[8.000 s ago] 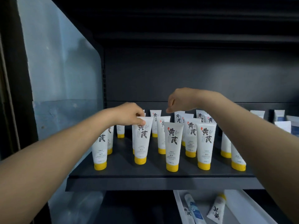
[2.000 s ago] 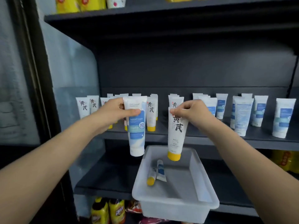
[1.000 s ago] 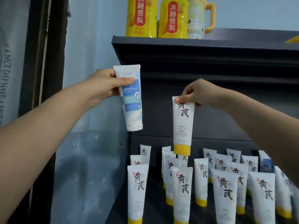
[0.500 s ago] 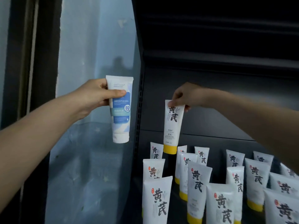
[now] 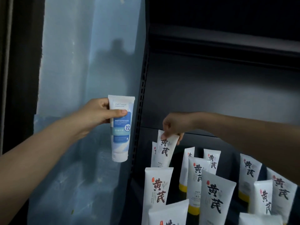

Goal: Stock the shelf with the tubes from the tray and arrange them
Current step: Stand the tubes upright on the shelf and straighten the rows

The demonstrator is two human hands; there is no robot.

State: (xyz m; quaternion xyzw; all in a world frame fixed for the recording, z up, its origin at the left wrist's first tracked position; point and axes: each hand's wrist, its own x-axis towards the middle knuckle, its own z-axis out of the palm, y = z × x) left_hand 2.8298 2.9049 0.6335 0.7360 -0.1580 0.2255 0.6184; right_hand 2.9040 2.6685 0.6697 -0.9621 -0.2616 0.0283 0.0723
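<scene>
My left hand (image 5: 99, 113) grips a white tube with a blue label (image 5: 120, 128), cap down, held in the air left of the shelf's side post. My right hand (image 5: 172, 125) pinches the crimped top of a white tube with black characters (image 5: 165, 151) and holds it slightly tilted in the back left corner of the dark shelf (image 5: 199, 138). Its lower end is hidden behind a front tube. Several matching white tubes with yellow caps (image 5: 212, 198) stand on the shelf in rows. The tray is out of sight.
A perforated black upright post (image 5: 140, 111) marks the shelf's left edge. Left of it is a pale blue frosted panel (image 5: 84, 78) with a dark frame. The underside of the shelf above (image 5: 227, 44) hangs over the tubes.
My right hand has lowered the black-lettered tube down among the tubes at the back left of the shelf. My left hand still holds the blue-label tube, a little lower in view.
</scene>
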